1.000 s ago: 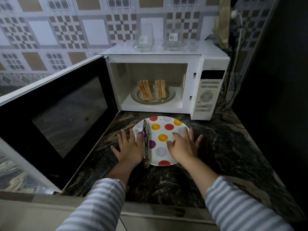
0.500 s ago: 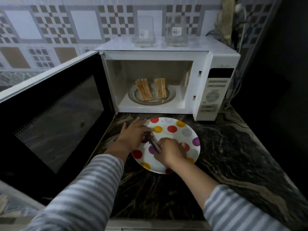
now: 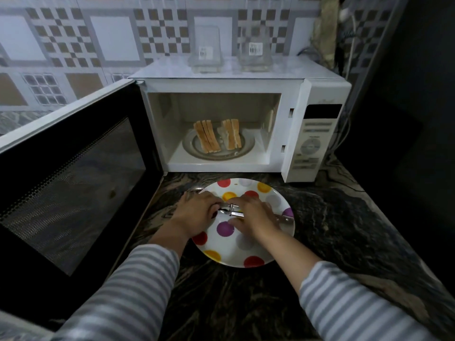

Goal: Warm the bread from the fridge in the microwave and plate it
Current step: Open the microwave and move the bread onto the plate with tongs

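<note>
Both hands have come together over the dotted plate [image 3: 246, 252], left hand [image 3: 194, 214] and right hand [image 3: 256, 215] now pinched on metal tongs [image 3: 232, 210], while the bread [image 3: 218, 136] stands in the open microwave [image 3: 246, 82]; lifting slices out to the plate likely comes next.

Dim kitchen, wide-angle view

Tiled wall [image 3: 110, 45] catches cool light; right side falls to black, edges bow outward, sleeves [image 3: 128, 296] near the lens are soft.

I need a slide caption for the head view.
Both hands grip metal tongs over dotted plate; bread waits in open microwave.
</note>
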The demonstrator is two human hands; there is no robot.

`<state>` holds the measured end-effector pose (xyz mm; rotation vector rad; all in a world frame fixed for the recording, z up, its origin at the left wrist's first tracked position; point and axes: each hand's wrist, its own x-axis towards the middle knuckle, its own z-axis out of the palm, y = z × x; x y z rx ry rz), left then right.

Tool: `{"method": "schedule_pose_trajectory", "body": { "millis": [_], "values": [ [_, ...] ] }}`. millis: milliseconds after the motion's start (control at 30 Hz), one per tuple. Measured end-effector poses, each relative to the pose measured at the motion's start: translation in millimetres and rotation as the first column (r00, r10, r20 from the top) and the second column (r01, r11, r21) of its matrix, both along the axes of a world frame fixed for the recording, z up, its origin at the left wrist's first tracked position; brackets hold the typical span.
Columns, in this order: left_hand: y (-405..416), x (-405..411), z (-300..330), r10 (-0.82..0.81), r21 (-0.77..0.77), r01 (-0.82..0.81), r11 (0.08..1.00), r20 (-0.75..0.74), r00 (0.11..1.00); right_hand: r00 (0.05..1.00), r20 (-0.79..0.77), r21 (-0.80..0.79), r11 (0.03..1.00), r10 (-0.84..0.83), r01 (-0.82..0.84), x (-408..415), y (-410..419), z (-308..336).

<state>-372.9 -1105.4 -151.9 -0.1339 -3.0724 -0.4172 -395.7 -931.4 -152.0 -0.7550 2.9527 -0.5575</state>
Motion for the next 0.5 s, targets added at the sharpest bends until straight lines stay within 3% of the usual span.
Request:
{"method": "schedule_pose_trajectory", "body": {
  "millis": [300,500],
  "values": [
    [-4.1,-1.7,-14.4,-0.035,0.036,0.043,0.998,-0.181,0.983,0.997,-0.074,-0.009,1.0,-0.006,0.005,-8.2,-4.0,-11.7],
    [-6.7,-5.6,-16.6,-0.015,0.018,0.018,1.0,-0.168,0.986,0.992,-0.102,0.043,0.996,-0.072,0.076,-5.0,31.2,-11.2]
  ]
}}
